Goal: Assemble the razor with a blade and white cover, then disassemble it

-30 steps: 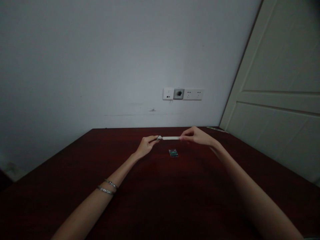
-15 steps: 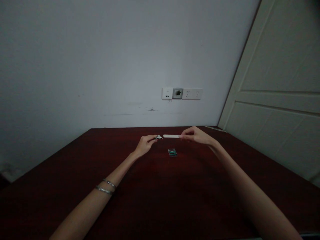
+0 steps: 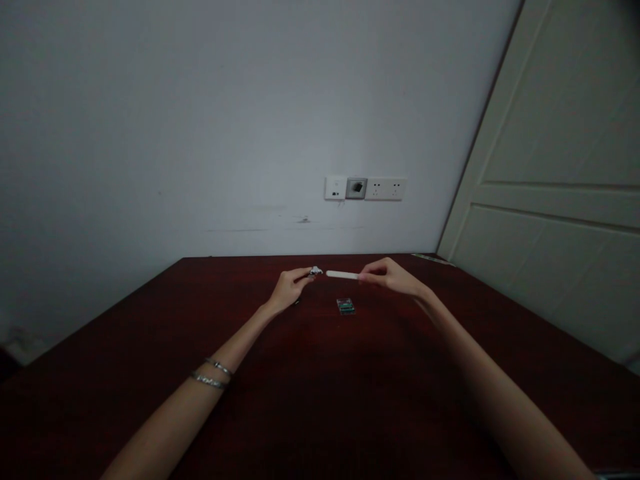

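My left hand (image 3: 290, 288) is closed, with a small white-and-dark object (image 3: 315, 271) pinched between thumb and fingertips. The object is too small to name. Across from it, my right hand (image 3: 393, 276) pinches one end of a flat white stick (image 3: 342, 275) with a rounded tip. The stick points left, its tip a short gap from the small object. Below the stick, a small clear packet (image 3: 345, 306) with green in it lies on the dark red table (image 3: 320, 387). Two silver bracelets (image 3: 213, 375) circle my left forearm.
Behind the table rises a pale wall (image 3: 250, 133) with a row of sockets (image 3: 366, 188). A light panelled door (image 3: 560, 160) stands along the right side. A thin pale strip (image 3: 433, 259) lies at the table's far right corner. A tiny light speck (image 3: 297, 302) shows beside my left hand.
The small object has turned slightly in my left fingers and sits a little further left. In my right hand the stick has tilted slightly, its held end lower. Both grips remain closed.
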{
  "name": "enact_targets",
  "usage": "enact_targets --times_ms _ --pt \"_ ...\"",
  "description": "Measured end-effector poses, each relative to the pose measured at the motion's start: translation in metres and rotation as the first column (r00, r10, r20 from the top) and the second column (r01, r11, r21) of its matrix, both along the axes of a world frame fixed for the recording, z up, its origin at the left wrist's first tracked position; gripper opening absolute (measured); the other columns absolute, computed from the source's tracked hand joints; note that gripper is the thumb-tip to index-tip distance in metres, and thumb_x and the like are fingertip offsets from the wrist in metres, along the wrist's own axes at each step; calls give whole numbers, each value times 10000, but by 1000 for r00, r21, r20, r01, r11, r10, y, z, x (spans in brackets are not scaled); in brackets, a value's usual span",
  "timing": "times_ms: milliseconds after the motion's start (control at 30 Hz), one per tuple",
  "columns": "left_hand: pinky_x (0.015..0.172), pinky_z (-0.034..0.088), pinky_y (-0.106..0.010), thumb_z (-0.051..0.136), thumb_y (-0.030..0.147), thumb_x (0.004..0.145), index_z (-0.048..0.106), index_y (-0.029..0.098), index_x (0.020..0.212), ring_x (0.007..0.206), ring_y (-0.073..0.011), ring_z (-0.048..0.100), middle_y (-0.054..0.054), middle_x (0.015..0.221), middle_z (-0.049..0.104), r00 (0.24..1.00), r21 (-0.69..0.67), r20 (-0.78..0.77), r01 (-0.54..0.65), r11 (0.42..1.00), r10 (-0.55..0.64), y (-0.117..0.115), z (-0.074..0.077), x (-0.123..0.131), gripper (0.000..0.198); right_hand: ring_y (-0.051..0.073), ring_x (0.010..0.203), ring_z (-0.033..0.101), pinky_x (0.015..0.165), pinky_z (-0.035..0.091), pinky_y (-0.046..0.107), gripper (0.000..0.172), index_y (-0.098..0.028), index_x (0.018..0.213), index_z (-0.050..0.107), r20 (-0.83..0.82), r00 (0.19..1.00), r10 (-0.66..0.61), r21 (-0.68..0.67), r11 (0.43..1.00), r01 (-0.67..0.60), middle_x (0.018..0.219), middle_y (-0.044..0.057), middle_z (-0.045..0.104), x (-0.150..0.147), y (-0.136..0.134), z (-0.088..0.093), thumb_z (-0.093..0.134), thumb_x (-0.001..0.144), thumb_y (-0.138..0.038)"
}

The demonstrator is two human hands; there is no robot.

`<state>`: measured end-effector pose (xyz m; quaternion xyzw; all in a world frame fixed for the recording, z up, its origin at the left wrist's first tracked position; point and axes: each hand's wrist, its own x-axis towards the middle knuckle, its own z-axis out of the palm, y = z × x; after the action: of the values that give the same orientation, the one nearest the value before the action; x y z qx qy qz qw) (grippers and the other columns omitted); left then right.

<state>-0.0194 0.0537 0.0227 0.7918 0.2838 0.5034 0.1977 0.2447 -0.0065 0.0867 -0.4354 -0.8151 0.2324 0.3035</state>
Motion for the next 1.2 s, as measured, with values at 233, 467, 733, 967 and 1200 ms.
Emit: enact_targets --times_ms 233,467,733,967,1200 --pt "837 488 -333 574 216 769 688 150 931 875 -198 644 -61 956 699 999 -17 -41 -2 1000 2 -2 -4 2 209 113 564 444 547 338 244 378 -137 693 654 -6 999 45 51 998 -45 592 7 549 -18 -4 7 527 761 -487" --pt "815 487 -309 514 215 796 635 134 892 854 -178 639 -60 887 694 999 -78 39 21 997 -18 -3 -4 4 175 93 484 415 464 296 234 370 -140 714 653 -120 990 -75 -35 997 71 528 -8 507 8 0 -11 552 743 -496" --pt "704 480 -270 435 179 833 529 138 923 754 -148 612 -59 822 660 995 -168 7 100 981 -100 -9 -12 13 136 38 330 271 316 162 185 430 -201 1044 536 -655 748 -107 -282 953 -111 524 -77 411 -63 -14 -44 545 748 -513" --pt "716 459 -255 439 177 829 543 148 843 740 -139 593 -35 800 635 997 -146 -16 76 986 -79 -11 -12 13 109 32 369 268 313 162 159 322 -203 881 541 -712 693 -109 -359 905 -227 556 -72 369 -86 -31 -65 540 763 -502" --pt "696 451 -260 457 190 823 534 140 874 693 -136 576 -26 747 629 992 -192 -6 122 974 -126 -15 -9 15 105 23 368 230 320 138 132 301 -207 824 468 -794 603 -76 -307 906 -291 547 -90 356 -97 -28 -72 516 790 -502"
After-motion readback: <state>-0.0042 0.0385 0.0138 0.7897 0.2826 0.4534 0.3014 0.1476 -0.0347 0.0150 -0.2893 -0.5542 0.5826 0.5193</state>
